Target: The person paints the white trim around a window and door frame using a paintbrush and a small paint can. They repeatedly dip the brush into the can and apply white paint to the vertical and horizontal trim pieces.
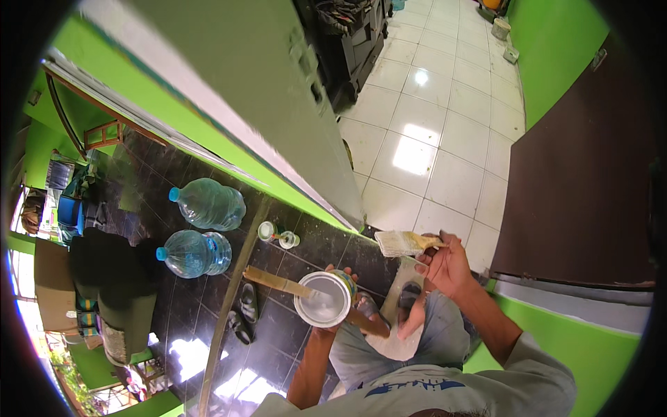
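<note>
My left hand (324, 335) is wrapped round an open paint can (299, 311), with fingertips showing on its far side. Inside the can is pale grey-white paint, and a flat wooden stick (272, 280) leans out over the left rim. To the right, my right hand (451, 265) grips a wide paintbrush (399, 244) by its handle. The brush points left, its bristles coated whitish, held apart from the can. Just beyond the brush stands the lower end of a tall pale grey panel (278, 132).
Two large clear bottles (208, 203) with blue caps and small containers (288, 240) stand on dark tiles at left, near black sandals (243, 313). A brown door (577, 167) is at right. Dark furniture (347, 55) stands on white tiles (389, 156) beyond.
</note>
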Demonstrator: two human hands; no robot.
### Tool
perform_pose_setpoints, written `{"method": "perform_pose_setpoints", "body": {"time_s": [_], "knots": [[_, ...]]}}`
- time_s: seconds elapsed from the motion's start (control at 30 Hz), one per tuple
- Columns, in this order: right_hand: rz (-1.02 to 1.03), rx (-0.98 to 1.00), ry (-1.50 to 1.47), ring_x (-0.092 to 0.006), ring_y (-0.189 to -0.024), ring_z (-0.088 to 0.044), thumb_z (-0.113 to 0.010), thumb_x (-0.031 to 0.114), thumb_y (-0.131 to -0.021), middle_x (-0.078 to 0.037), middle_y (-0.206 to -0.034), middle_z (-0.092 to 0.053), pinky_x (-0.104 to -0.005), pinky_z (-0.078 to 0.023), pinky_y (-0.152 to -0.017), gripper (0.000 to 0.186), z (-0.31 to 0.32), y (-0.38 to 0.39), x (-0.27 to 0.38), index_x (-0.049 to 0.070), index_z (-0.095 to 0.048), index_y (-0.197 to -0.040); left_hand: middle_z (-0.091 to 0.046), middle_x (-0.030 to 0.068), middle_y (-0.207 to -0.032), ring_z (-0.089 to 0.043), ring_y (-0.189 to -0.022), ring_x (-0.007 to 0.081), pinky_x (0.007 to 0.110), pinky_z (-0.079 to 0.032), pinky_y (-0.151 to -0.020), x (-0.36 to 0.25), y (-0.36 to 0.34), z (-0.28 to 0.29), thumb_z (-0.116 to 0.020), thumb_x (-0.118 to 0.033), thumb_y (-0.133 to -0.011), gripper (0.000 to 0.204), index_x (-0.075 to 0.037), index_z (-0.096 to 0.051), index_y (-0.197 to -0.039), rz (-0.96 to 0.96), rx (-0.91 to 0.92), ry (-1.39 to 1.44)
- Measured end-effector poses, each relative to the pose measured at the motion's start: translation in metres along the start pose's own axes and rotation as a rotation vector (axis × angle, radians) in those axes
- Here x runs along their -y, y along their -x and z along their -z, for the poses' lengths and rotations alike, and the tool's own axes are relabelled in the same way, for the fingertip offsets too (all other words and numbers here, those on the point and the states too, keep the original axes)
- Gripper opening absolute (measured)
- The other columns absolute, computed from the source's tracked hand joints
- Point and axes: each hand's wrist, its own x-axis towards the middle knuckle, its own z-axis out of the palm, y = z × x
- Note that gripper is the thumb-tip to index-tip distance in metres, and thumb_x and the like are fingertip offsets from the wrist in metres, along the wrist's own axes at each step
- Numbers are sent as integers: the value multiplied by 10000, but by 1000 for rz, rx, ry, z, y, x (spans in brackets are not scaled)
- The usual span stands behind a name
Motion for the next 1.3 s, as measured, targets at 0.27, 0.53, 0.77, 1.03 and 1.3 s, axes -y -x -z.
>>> {"method": "perform_pose_setpoints", "body": {"time_s": [0.27,0.53,0.77,1.03,1.3], "knots": [[88,-11,-276,-218,-936,-701,-550,349,-1059,-118,-1071,-696,-412,-610,-803,411,-44,126,17,25,-589,-1308,-415,274,-1542,-387,-1440,490,683,-457,-1075,39,34,-120,-601,-532,-977,739,-134,-390,-1562,55,-81,32],[382,24,-49,-187,-965,-706,-662,264,-1020,-97,-1132,-697,-332,-643,-776,369,-148,222,75,28,-583,-1293,-411,270,-1554,-358,-1467,466,681,-422,-1118,75,51,-256,-587,-488,-992,678,-115,-430,-1536,179,21,142],[468,118,8,-182,-968,-699,-654,271,-1020,-113,-1162,-693,-338,-626,-715,345,-202,237,132,26,-596,-1257,-371,266,-1583,-337,-1481,467,693,-392,-1130,87,37,-324,-580,-569,-974,762,-99,-407,-1548,205,94,189],[468,307,155,-197,-920,-697,-640,302,-1025,-110,-1082,-710,-354,-589,-744,350,-219,188,233,22,-603,-1232,-445,262,-1547,-397,-1444,474,669,-399,-1129,127,-2,-347,-692,-600,-876,799,-111,-524,-1485,-69,109,140],[365,616,455,-220,-892,-711,-632,201,-1021,-165,-1107,-698,-370,-593,-720,338,-266,126,360,-41,-589,-1253,-509,265,-1490,-460,-1396,481,665,-463,-1065,200,-65,-373,-667,-628,-883,807,-82,-532,-1463,-482,113,143]]}}
